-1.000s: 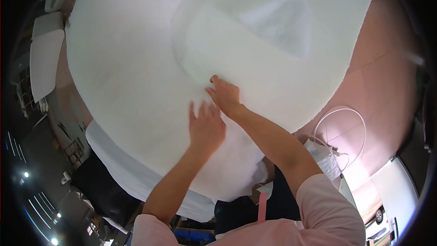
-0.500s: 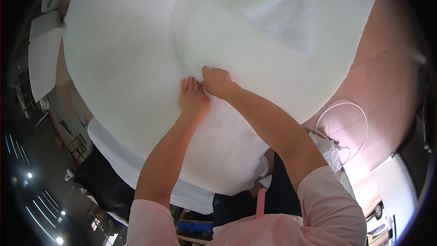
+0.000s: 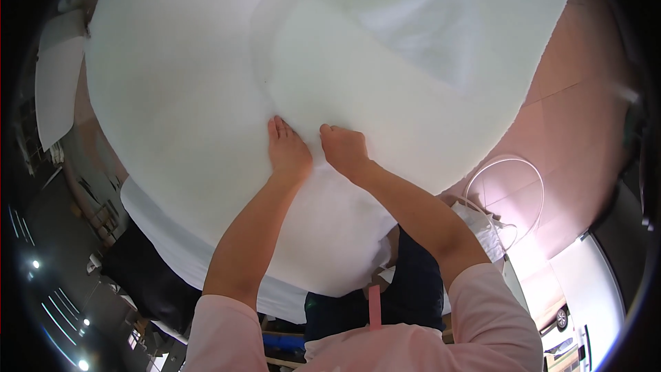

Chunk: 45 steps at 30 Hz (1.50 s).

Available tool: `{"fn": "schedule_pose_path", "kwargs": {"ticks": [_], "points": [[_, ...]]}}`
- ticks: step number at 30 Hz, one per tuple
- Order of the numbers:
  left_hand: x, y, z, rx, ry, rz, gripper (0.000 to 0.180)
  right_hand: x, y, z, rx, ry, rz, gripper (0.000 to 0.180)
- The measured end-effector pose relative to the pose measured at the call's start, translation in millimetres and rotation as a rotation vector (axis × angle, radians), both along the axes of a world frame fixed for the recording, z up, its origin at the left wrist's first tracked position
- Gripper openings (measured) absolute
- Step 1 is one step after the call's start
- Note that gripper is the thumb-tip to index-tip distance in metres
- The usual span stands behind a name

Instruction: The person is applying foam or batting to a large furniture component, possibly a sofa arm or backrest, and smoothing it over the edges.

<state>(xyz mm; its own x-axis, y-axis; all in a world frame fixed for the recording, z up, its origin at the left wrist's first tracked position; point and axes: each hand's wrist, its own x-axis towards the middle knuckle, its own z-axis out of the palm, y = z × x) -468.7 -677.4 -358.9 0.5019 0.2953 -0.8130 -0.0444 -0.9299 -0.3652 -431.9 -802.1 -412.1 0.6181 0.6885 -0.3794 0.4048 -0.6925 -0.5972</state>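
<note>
A broad white sheet of soft, felt-like material (image 3: pixel 186 96) spreads before me and fills most of the view. My left hand (image 3: pixel 289 151) lies on it, palm down, its fingers stretched forward and touching the surface. A short gap to the right, my right hand (image 3: pixel 344 150) is closed, with its knuckles up and its fingertips curled down against the sheet. What those fingers pinch, if anything, is hidden beneath them. Around and below my hands the material dips, and a smoother white area (image 3: pixel 337 213) hangs toward my lap.
A white hose loop (image 3: pixel 540 189) lies on the reddish tiled floor (image 3: pixel 551 110) at right, by a crumpled white bag (image 3: pixel 478 224). Black cloth (image 3: pixel 148 279) is at lower left. A pale panel (image 3: pixel 58 83) stands at the far left.
My right hand has drawn back toward me and slightly right, widening the gap between the hands. My left hand stays nearly in place on the sheet. The whole view has shifted a little.
</note>
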Motion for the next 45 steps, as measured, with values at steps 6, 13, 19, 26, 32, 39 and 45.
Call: {"fn": "schedule_pose_path", "kwargs": {"ticks": [6,13,19,26,32,39,45], "points": [[-7,10,-2,-0.017,-0.053,-0.003,0.055,-3,-41,11,0.160,-0.046,0.310,0.005],[1,36,1,-0.171,-0.029,0.093,0.057,-19,-35,6,0.046,-0.080,-0.019,0.006],[9,35,6,-0.068,-0.070,-0.053,0.056,-11,-32,23,-0.028,0.021,-0.004,0.012],[-1,8,33,-0.127,-0.047,0.010,0.054,-21,-30,27,0.569,-0.160,-0.203,0.013],[-56,-39,30,-0.132,-0.245,0.012,0.056,-1,-14,19,0.279,0.005,0.322,0.009],[-28,-27,21,-0.122,-0.028,0.117,0.055,1,-14,24,-0.005,0.296,0.296,0.010],[-61,-53,75,-0.180,-0.370,-0.026,0.063,24,-16,18,0.038,0.672,0.074,0.030]]}}
